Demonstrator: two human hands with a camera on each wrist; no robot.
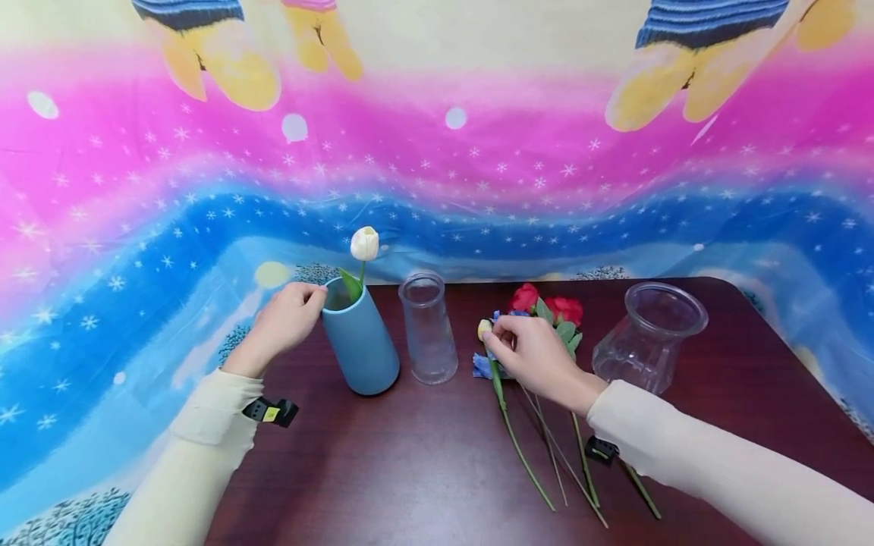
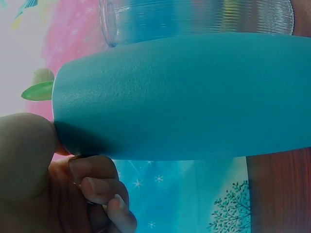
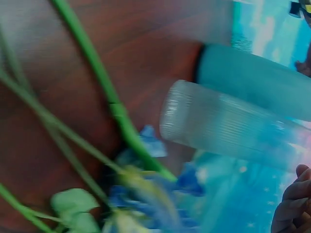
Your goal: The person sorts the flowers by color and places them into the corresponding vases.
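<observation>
My left hand (image 1: 290, 318) pinches the rim of a tall blue vase (image 1: 362, 341), thumb and finger at its mouth. The vase leans a little. A white tulip (image 1: 365, 243) with a green leaf stands in it. My right hand (image 1: 539, 356), fingers loosely bent, is over several loose flowers on the table. Its thumb and forefinger are close to a pale tulip bud (image 1: 484, 328) on a green stem (image 3: 99, 73). In the right wrist view, that stem ends short of the fingers (image 3: 294, 201), among blue flowers (image 3: 160, 196). The bud is hidden there.
A slim clear glass vase (image 1: 429, 330) stands beside the blue one. At the right is a wide-mouthed clear glass vase (image 1: 645, 341). Red roses (image 1: 563, 309) lie behind my right hand, stems toward me. A patterned cloth (image 1: 437, 167) backs the dark wooden table (image 1: 382, 470).
</observation>
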